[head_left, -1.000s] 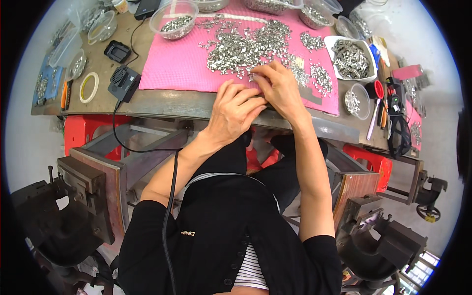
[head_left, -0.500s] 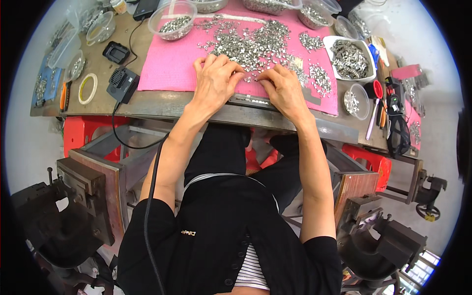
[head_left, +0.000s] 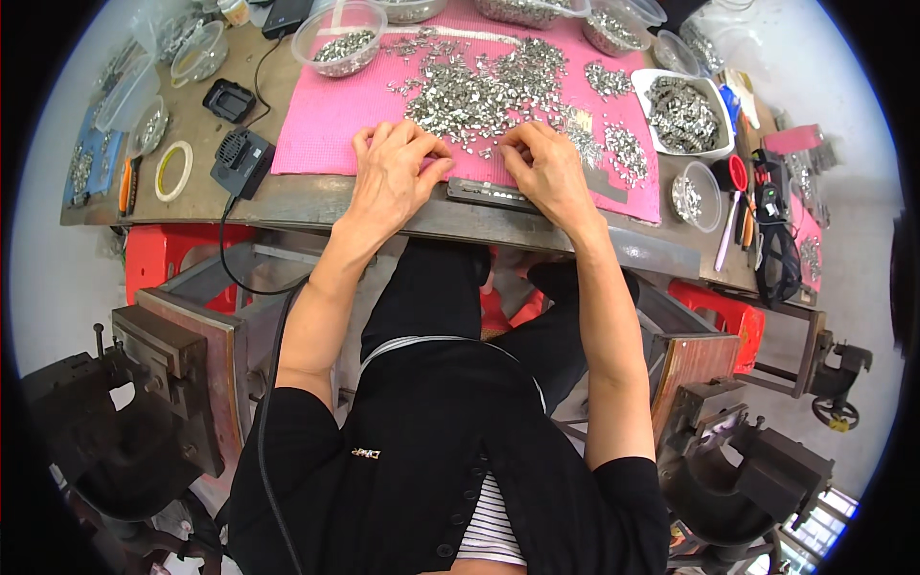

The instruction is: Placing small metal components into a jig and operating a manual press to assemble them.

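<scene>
Small shiny metal pieces [head_left: 479, 96] lie in a broad heap on a pink mat [head_left: 321, 144]. At the mat's front edge rests a narrow dark metal strip [head_left: 484, 194] with a row of small bright parts in its right portion. My left hand [head_left: 395, 172] is over the mat left of the strip, fingers bent and thumb close to the index finger; anything between them is too small to make out. My right hand [head_left: 548, 172] hovers at the strip's right end, thumb and fingertips pinched together beside the heap. What the pinch holds is hidden.
Clear bowls of metal pieces [head_left: 340, 53] stand along the back. To the right are a white tub of dark metal parts [head_left: 682, 113] and a small clear bowl [head_left: 695, 196]. On the left lie a black charger box [head_left: 241, 161] with a cable and a tape roll [head_left: 172, 172].
My left hand has moved left and slightly down, away from the heap, and more of the dark strip shows. My right hand has shifted only a little.
</scene>
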{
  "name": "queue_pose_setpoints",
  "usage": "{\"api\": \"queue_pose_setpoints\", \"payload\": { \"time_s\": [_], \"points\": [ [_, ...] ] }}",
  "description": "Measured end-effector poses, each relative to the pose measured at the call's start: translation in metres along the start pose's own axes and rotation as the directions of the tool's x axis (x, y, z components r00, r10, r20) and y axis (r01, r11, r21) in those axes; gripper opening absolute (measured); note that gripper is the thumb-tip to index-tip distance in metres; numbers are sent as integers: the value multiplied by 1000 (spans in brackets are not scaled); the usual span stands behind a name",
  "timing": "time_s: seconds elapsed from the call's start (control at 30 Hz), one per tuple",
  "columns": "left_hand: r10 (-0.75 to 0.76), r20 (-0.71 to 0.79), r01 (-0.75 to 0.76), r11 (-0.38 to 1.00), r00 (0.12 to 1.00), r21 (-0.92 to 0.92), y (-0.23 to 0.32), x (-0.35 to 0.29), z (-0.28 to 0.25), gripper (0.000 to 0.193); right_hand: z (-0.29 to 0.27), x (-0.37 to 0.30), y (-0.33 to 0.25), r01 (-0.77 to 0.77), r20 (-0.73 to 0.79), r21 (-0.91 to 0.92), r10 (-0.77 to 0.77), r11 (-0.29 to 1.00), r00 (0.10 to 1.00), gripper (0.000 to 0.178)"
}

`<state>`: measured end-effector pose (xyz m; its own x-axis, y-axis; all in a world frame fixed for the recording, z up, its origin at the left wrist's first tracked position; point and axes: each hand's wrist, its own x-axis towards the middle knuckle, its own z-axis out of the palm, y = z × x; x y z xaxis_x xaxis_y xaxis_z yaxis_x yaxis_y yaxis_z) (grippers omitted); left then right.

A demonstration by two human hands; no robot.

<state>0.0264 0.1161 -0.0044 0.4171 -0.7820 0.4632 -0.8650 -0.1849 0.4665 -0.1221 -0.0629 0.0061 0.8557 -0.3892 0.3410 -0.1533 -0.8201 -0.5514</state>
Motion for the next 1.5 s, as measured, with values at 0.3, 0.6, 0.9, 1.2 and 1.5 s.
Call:
{"api": "queue_pose_setpoints", "payload": {
  "time_s": [0.3, 0.6, 0.9, 1.2, 1.5],
  "points": [
    [55, -44, -54, 998, 998, 22, 0, -1, 4, 8, -33, -24, -12, -133, -103, 252, 163, 958, 981, 12],
    [-64, 4, 61, 920, 998, -388, 34, 4, 12, 8, -25, -70, -13, -21, -157, 199, 53, 980, 986, 6],
    [-16, -37, -4, 871, 999, -491, 59, -5, 31, 6, -13, -71, -17, 66, -260, 1, -64, 998, 964, 13],
    [137, -69, -154, 898, 988, -412, 74, -4, 43, 11, -22, -89, -1, -183, -339, 342, 302, 922, 891, 10],
    [191, -36, -193, 933, 981, -303, 73, -6, 47, 13, -11, -95, 16, -177, -294, 602, 422, 779, 857, 14]
  ]
}}
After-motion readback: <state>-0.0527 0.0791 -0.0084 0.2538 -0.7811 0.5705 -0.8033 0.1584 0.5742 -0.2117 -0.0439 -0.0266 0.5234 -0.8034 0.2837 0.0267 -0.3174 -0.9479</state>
